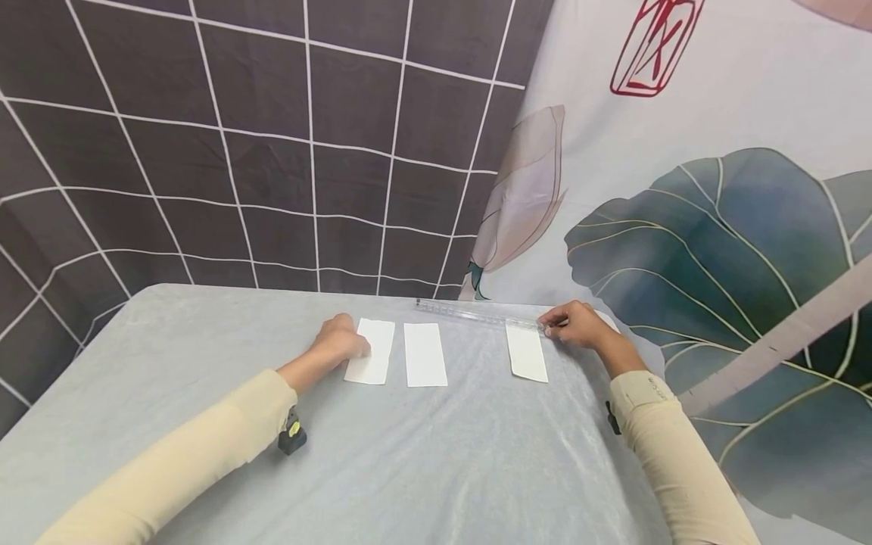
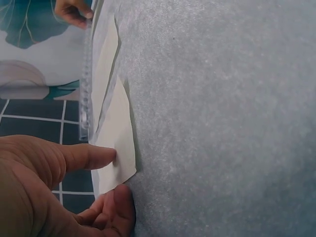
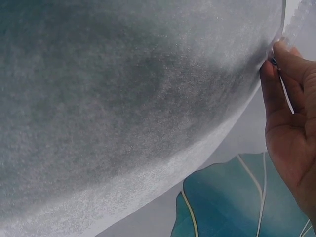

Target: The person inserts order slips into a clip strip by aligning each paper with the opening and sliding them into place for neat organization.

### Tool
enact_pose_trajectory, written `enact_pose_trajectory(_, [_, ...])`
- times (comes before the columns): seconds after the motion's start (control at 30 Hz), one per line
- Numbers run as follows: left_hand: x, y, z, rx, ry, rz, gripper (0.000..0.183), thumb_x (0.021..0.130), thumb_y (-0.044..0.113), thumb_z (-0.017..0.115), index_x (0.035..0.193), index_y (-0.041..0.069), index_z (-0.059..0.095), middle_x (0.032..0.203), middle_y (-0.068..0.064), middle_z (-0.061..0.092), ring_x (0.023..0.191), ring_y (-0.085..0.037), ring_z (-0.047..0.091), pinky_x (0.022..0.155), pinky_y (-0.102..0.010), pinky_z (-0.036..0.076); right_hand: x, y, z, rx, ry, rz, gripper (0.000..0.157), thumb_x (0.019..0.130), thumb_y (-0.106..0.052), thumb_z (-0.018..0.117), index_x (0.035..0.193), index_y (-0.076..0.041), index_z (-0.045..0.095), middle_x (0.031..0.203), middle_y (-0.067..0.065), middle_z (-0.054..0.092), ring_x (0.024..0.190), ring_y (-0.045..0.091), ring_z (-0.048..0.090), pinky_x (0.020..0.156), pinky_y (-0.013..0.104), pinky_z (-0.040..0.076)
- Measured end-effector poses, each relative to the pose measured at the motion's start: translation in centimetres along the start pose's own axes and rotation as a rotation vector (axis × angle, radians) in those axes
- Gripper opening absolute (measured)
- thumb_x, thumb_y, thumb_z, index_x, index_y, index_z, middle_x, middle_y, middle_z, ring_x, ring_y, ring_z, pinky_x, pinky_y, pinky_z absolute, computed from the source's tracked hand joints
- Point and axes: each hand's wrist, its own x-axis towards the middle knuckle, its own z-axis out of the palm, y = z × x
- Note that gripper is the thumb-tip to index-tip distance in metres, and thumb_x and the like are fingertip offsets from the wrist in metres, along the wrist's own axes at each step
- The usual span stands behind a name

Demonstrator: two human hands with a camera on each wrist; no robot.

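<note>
Transparent ruler, pinched by right hand near tabletop's far edge, is best held steady; leftmost paper slip, touched by half-curled left hand, grip unclear, best pressed flat.

A clear, straight ruler stretches near the counter's far edge, right end pinched by the right hand. Leftward, a white rectangular paper lies beside the left hand.
</note>
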Motion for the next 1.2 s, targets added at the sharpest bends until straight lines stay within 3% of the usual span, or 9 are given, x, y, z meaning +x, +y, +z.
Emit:
enact_pose_trajectory(0.17, [0.3,0.0,-0.1,0.001,-0.01,0.005,0.039,0.08,0.013,0.079,0.109,-0.004,0.061,0.09,-0.016,0.066,0.068,-0.024,0.062,0.053,-0.026,0.054,0.0,-0.1,-0.2,0.006,0.003,-0.008,0.022,0.098,-0.004,0.078,0.119,-0.002,0.086,0.119,0.02,0.085,0.113,0.039,0.079,0.092,0.051,0.068])
enact_pose_trajectory(0.43, [0.3,0.0,-0.2,-0.022,-0.012,-0.031,0.041,0.082,0.004,0.067,0.121,-0.008,0.063,0.089,-0.015,0.068,0.057,-0.017,0.059,0.046,-0.023,0.049,0.2,-0.1,-0.2,0.013,-0.014,0.003,0.023,0.099,-0.005,0.079,0.121,-0.003,0.086,0.121,0.02,0.085,0.115,0.039,0.078,0.094,0.052,0.067])
enact_pose_trajectory(0.67, [0.6,-0.4,-0.5,-0.087,-0.023,-0.038,0.047,0.083,0.001,0.06,0.128,-0.01,0.066,0.079,-0.011,0.067,0.049,-0.012,0.051,0.044,-0.022,0.045,0.3,0.2,-0.1,0.004,-0.021,-0.006,0.023,0.099,-0.005,0.079,0.121,-0.003,0.086,0.122,0.019,0.085,0.116,0.041,0.078,0.095,0.054,0.067])
enact_pose_trajectory(0.87, [1.0,-1.0,-1.1,-0.148,-0.006,-0.025,0.052,0.084,0.002,0.058,0.134,-0.011,0.063,0.095,-0.016,0.068,0.054,-0.015,0.053,0.047,-0.024,0.048,0.4,0.3,-0.1,0.017,-0.02,0.0,0.023,0.099,-0.005,0.079,0.121,-0.003,0.086,0.122,0.02,0.084,0.115,0.039,0.078,0.092,0.05,0.067])
enact_pose_trajectory(1.03, [-1.0,0.2,-2.4,-0.202,-0.007,-0.037,0.053,0.086,0.0,0.057,0.136,-0.013,0.061,0.099,-0.016,0.065,0.064,-0.017,0.055,0.052,-0.026,0.05,0.5,0.6,0.0,0.014,-0.017,-0.014,0.022,0.099,-0.006,0.08,0.12,-0.003,0.086,0.119,0.019,0.085,0.111,0.037,0.079,0.089,0.048,0.067])
enact_pose_trajectory(1.2, [-4.6,2.6,-4.2,-0.266,-0.05,-0.063,0.05,0.094,-0.003,0.06,0.142,-0.018,0.059,0.13,-0.031,0.07,0.094,-0.026,0.071,0.076,-0.028,0.066,0.6,0.8,0.0,0.01,-0.011,-0.033,0.021,0.099,-0.006,0.08,0.119,-0.003,0.086,0.118,0.019,0.085,0.109,0.036,0.079,0.089,0.049,0.067])
